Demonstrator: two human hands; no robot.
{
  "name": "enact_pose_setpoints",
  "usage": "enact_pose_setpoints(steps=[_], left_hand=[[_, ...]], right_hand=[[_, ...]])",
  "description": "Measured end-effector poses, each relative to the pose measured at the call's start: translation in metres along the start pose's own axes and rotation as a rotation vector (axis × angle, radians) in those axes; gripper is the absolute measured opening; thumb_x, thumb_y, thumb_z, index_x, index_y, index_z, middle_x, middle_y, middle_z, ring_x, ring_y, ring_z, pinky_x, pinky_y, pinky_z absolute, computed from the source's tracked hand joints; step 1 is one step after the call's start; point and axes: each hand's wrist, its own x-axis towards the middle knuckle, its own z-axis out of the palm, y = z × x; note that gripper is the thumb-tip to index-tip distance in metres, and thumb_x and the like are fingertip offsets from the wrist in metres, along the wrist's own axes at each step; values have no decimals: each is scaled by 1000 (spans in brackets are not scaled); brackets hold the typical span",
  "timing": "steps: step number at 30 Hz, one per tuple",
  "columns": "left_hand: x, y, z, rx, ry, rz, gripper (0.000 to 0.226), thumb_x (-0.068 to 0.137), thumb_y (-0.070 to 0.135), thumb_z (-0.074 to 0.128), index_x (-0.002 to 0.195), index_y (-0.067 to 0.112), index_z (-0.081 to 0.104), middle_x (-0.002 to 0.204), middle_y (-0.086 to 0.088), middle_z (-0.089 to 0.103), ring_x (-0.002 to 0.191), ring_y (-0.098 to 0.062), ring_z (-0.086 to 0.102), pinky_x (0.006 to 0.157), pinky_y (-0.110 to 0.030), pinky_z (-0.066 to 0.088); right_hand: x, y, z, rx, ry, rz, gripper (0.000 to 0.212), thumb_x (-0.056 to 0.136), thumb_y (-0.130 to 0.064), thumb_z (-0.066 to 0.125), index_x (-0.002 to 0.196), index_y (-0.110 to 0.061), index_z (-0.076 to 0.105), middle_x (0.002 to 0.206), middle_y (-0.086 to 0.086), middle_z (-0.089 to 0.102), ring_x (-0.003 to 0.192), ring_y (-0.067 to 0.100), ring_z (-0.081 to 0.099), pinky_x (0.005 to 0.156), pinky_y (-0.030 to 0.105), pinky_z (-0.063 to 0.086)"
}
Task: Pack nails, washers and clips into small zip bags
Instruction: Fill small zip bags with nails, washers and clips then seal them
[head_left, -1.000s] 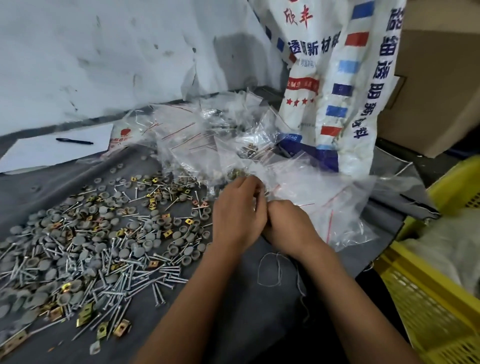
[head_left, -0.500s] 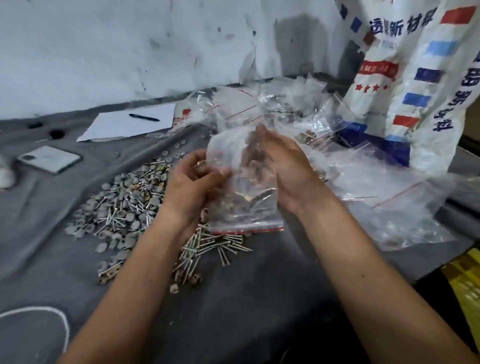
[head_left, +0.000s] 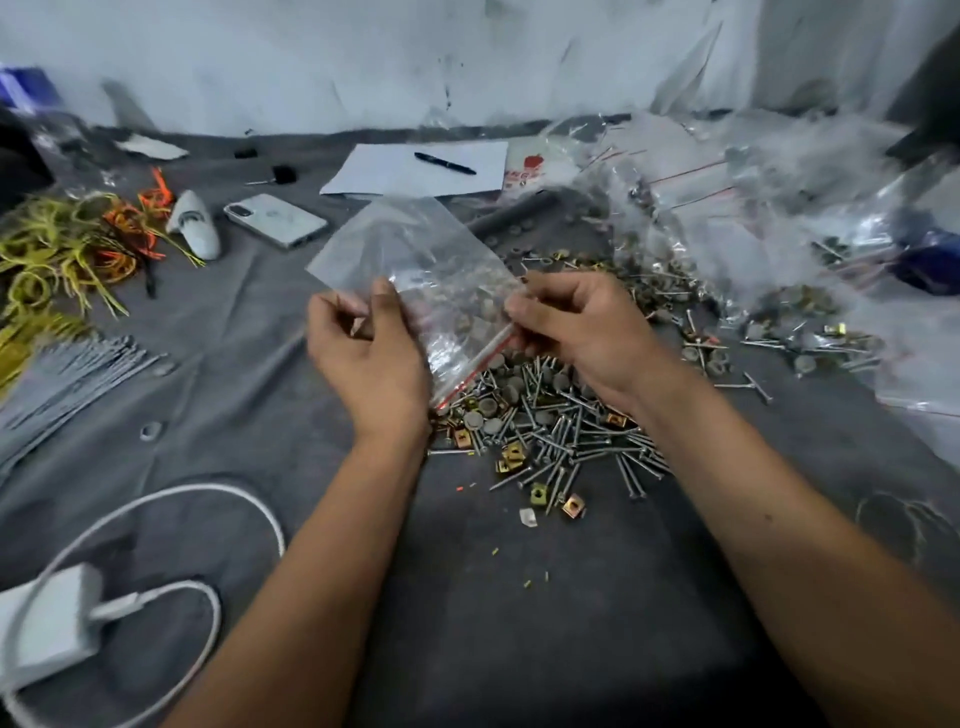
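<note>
A small clear zip bag (head_left: 415, 260) with a red strip along its mouth is held up over the grey cloth, mouth toward me. My left hand (head_left: 366, 358) pinches its left side between thumb and fingers. My right hand (head_left: 582, 327) pinches the mouth edge at the right. Just below the bag lies a pile of nails, grey washers and gold clips (head_left: 545, 421). I cannot tell whether the bag holds anything, since the pile shows through it.
A heap of clear zip bags (head_left: 753, 197) fills the back right. A phone (head_left: 275, 221), paper with a pen (head_left: 444, 163), coloured ties (head_left: 78, 244) and grey ties (head_left: 67, 374) lie at the left. A white charger and cable (head_left: 52, 623) sit front left.
The view has swung left. The bag has tilted so its red-striped mouth now runs diagonally between my hands, which have shifted to its lower edge.
</note>
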Motion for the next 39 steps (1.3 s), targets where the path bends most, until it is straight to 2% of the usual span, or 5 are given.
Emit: enact_pose_setpoints(steps=[8, 11, 19, 30, 39], left_hand=[[-16, 3, 3, 509, -443, 604, 62, 84, 63, 73, 118, 14, 55, 114, 5, 48, 106, -18, 47, 92, -27, 39], [-19, -3, 8, 523, -774, 679, 47, 83, 49, 84, 105, 11, 66, 104, 2, 58, 98, -19, 54, 83, -32, 43], [-13, -7, 4, 577, -894, 591, 19, 83, 23, 78, 98, 16, 68, 92, 7, 62, 78, -13, 60, 66, -32, 55], [0, 4, -3, 581, -610, 475, 10, 87, 14, 71, 79, 15, 65, 68, 4, 65, 62, -18, 61, 59, -42, 52], [-5, 14, -2, 716, -485, 593, 15, 81, 14, 75, 88, 14, 61, 85, 4, 60, 72, -20, 59, 65, -42, 49]], right_hand=[[-3, 5, -13, -141, 250, -89, 21, 87, -24, 79, 75, -8, 70, 60, 6, 69, 44, 12, 56, 38, 22, 43], [-5, 11, -10, -242, 268, -80, 34, 87, -35, 80, 66, -13, 63, 53, 3, 65, 36, 13, 53, 32, 19, 36], [0, 18, -13, -350, 274, -130, 53, 86, -56, 73, 59, -14, 54, 47, 5, 54, 36, 19, 49, 37, 22, 37], [1, 13, -18, -363, 87, -107, 15, 79, -16, 87, 84, -17, 74, 79, 0, 77, 69, 11, 69, 64, 29, 60], [-1, 16, -7, -737, 296, -333, 21, 83, -8, 80, 89, -15, 61, 73, -7, 62, 62, 0, 57, 55, 12, 45]])
